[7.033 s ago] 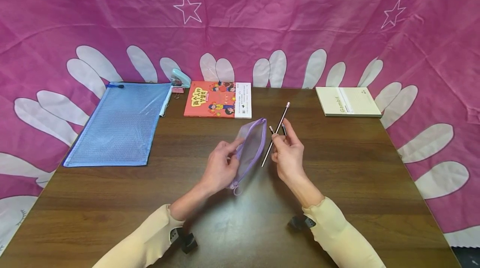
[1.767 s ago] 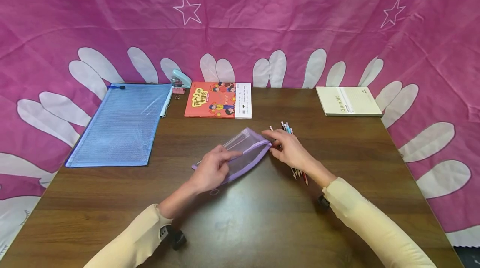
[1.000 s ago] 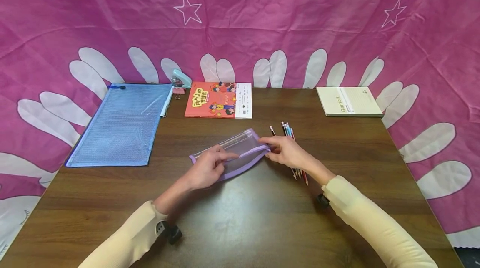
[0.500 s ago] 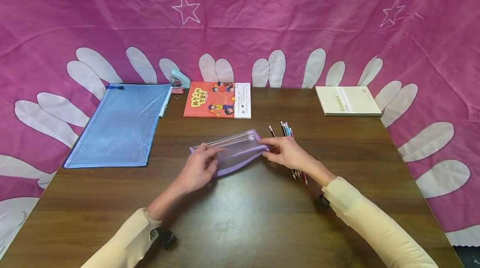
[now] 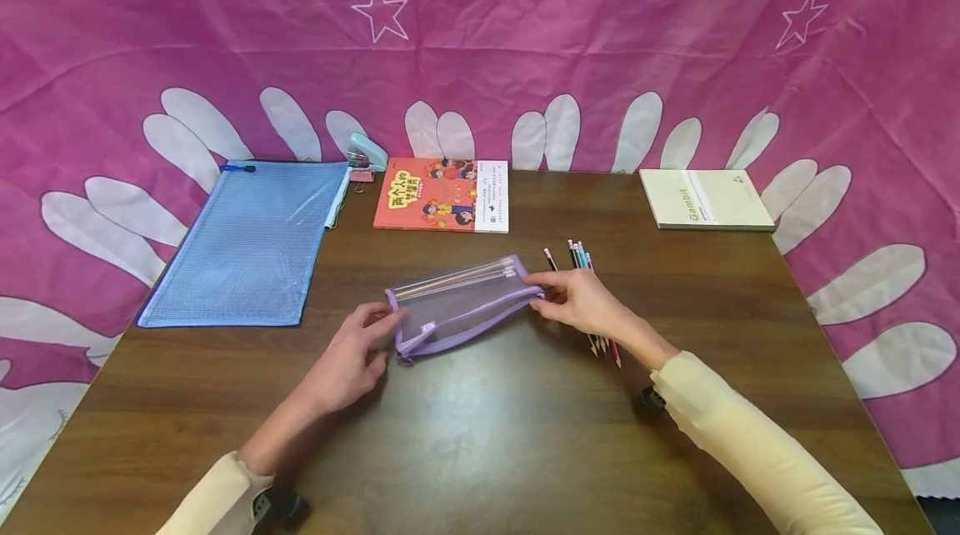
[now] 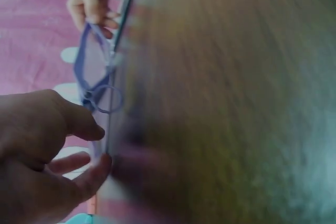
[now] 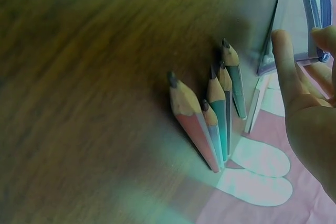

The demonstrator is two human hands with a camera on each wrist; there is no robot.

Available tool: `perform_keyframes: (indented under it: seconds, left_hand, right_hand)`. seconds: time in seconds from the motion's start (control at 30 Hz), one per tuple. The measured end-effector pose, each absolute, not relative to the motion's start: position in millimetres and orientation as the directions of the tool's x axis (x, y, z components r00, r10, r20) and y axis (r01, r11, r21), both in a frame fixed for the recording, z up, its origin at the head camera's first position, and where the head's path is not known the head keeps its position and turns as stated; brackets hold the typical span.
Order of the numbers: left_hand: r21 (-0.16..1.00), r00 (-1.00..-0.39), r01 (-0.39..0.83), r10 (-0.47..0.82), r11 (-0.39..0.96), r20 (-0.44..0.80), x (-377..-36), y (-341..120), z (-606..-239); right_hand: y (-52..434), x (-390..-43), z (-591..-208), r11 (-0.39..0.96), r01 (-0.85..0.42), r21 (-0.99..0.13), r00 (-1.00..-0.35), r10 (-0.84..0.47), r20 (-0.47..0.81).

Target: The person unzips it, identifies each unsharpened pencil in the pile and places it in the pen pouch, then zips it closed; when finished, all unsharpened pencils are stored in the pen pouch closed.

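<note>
A see-through purple-edged zip pencil pouch (image 5: 472, 310) lies slantwise mid-table, its zip side towards me and parted. Several pencils (image 5: 459, 278) show through its far side. My right hand (image 5: 588, 302) pinches the pouch's right corner between thumb and fingers. At the opposite end is my left hand (image 5: 348, 360), index fingertip at the purple edge, thumb and fingers spread apart. The ring-shaped zip pull (image 6: 107, 99) hangs just beyond the left fingers in the left wrist view. Several loose pencils (image 7: 216, 93) lie under and beside my right hand, points towards me.
At the back left lies a blue mesh zip folder (image 5: 243, 247), with a light-blue stapler (image 5: 367, 152) and a pink binder clip (image 5: 362, 176) beside it. A red-and-white book (image 5: 435, 195) is at the back, a cream notebook (image 5: 708, 199) at the back right.
The pencils my right hand held earlier are gone from it; it now grips the pouch corner. My left hand has slid left off the pouch's opening to its left end, and the pouch lies flatter.
</note>
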State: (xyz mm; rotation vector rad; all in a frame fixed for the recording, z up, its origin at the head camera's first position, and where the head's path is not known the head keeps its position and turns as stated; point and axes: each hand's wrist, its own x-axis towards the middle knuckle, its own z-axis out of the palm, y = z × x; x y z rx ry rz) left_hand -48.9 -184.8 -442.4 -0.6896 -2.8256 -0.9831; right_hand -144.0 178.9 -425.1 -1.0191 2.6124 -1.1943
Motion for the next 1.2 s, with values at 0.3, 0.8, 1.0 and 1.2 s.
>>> perform_keyframes:
  seconds: [0.3,0.8,1.0,1.2]
  left_hand:
    - [0.573,-0.888,0.450,0.408,0.684,0.211,-55.6,-183.3,-449.2]
    - [0.618,-0.853,0.522,0.359,0.588,0.379,-64.4,-183.3,-454.3]
    - [0.639,-0.850,0.526,0.337,0.561,0.405,-66.9,-183.0,-453.1]
    - [0.626,-0.840,0.541,0.320,0.562,0.439,-70.4,-181.1,-453.6]
  right_hand:
    - [179.4,-142.8,-424.8,0.457,-0.516,-0.724,-0.778,-0.603,0.174]
    - [186.1,-142.1,-425.7,0.453,-0.508,-0.733,-0.776,-0.610,0.161]
    - [182.8,-137.3,-423.6,0.530,-0.532,-0.660,-0.774,-0.621,0.126]
    - [171.5,-126.3,-418.5,0.704,-0.606,-0.371,-0.795,-0.555,0.245]
